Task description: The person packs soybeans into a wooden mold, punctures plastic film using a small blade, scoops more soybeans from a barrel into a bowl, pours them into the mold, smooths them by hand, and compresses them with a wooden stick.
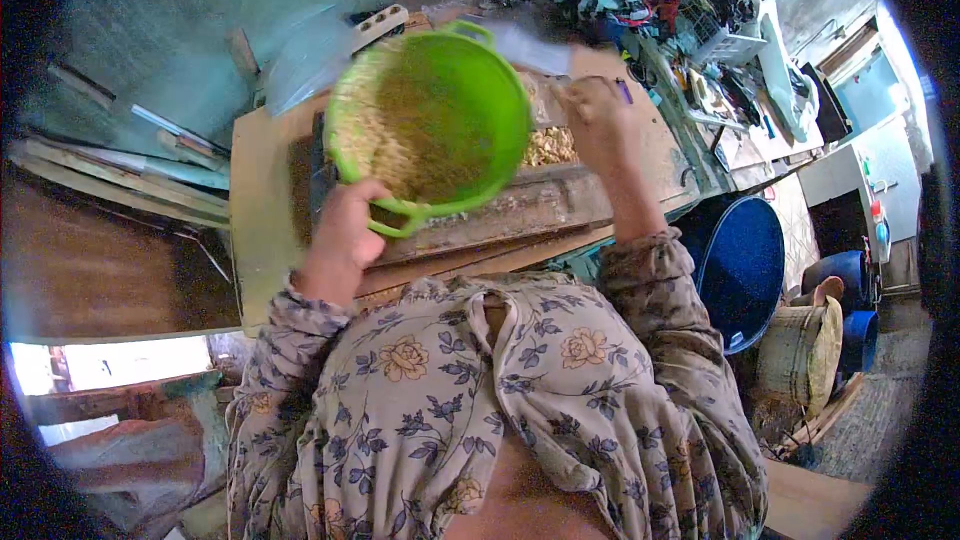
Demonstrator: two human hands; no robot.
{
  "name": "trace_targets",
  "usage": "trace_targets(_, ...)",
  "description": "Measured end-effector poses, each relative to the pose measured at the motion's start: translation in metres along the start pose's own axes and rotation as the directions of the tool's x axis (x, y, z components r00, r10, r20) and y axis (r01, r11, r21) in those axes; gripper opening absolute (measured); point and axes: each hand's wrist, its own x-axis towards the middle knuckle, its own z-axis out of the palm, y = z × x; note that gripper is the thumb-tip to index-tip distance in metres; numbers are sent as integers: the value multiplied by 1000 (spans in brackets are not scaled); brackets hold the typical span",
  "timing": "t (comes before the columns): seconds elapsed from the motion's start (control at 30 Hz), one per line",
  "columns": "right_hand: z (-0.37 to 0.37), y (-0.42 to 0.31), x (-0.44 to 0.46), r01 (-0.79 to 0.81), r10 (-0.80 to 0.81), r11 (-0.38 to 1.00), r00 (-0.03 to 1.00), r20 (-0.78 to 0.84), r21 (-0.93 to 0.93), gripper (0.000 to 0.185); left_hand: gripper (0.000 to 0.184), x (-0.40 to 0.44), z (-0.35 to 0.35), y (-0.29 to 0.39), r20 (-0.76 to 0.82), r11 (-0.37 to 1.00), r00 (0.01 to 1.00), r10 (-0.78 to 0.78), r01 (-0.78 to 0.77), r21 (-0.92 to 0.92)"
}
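My left hand point(345, 230) grips the lower-left handle of a bright green plastic basin point(510, 125). The basin is tilted, so I look into it; many small pale yellow pieces point(375, 140) lie mostly along its left side, blurred, their kind unclear. To the right of the basin, my right hand point(598, 110) is raised with its fingers closed. Whatever it may hold is hidden. A small purple object point(624, 92) shows beside its knuckles. Below both hands is a shallow wooden tray point(530, 202), partly covered by the basin, with golden-brown pieces point(550, 146) in it.
The tray rests on a wooden table point(262, 170). A power strip point(380, 28) and clear plastic sheeting point(315, 55) are behind it. Cluttered goods and a white crate point(728, 48) stand at the right back. A blue barrel point(745, 270) and a pale bucket point(790, 350) stand at right.
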Motion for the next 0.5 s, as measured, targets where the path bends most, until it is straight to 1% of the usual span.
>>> trace_targets(0.03,-9,15,-4,-149,144,986,988,-62,-77,21,13,2,-2,11,-32,994,999,9,-13,-104)
trace_targets(0.07,-11,42,-18,-203,201,959,979,-31,-199,23,14,7,-8,22,-63,979,998,14,-27,-202)
trace_targets(0.1,-7,67,-34,-251,261,914,965,-10,-318,25,19,20,-30,34,-73,982,995,74,-86,-168)
trace_targets(0.13,-2,82,-43,-262,271,909,962,-20,-323,25,24,35,-56,45,-82,981,988,132,-142,-132)
trace_targets(0.17,3,95,-49,-435,498,832,858,121,-343,28,22,46,-70,59,-140,966,975,170,-193,-171)
trace_targets(0.2,10,107,-56,-580,686,718,684,249,-386,32,21,56,-80,70,-200,947,958,205,-245,-206)
trace_targets(0.23,19,120,-66,-588,691,712,682,239,-384,32,17,59,-85,81,-257,939,938,234,-286,-190)
trace_targets(0.27,29,132,-76,-562,642,757,734,221,-334,32,13,61,-91,91,-315,929,912,263,-327,-171)
trace_targets(0.3,36,136,-82,-531,591,799,782,200,-283,32,13,68,-104,98,-310,931,913,265,-326,-164)
trace_targets(0.33,33,131,-83,-538,595,796,780,196,-277,32,16,85,-126,99,-405,931,862,303,-358,-65)
trace_targets(0.37,26,122,-83,-530,567,823,783,253,-205,29,19,101,-147,101,-495,929,801,337,-368,38)
trace_targets(0.4,19,115,-82,-523,536,842,787,305,-130,25,21,117,-171,100,-526,930,772,356,-345,125)
trace_targets(0.43,13,112,-81,-531,544,837,786,293,-131,25,24,130,-195,95,-502,917,767,400,-329,226)
trace_targets(0.47,7,109,-80,-639,573,769,694,435,7,20,26,143,-224,90,-298,796,790,536,-356,489)
trace_targets(0.5,0,106,-79,-739,559,662,598,575,124,15,28,152,-241,85,-275,798,806,525,-353,488)
